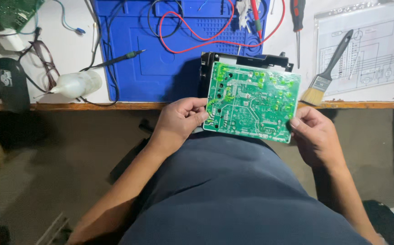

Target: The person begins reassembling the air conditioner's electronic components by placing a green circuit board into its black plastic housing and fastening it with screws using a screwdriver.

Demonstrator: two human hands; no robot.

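Note:
I hold a green printed circuit board (251, 100) with its solder side up, above my lap at the table's front edge. A black plastic frame (244, 60) shows behind its top edge. My left hand (181, 121) grips the board's left edge with thumb on top. On the right edge, near the lower corner, my right hand (314, 135) pinches it. Both forearms reach in from below.
A blue work mat (160, 50) lies on the white table with red and black probe leads (192, 38). A paintbrush (328, 72) rests on a wiring diagram sheet (374, 50). A screwdriver (298, 27), a squeeze bottle (76, 84), glasses (45, 56) and another board (11, 11) lie around.

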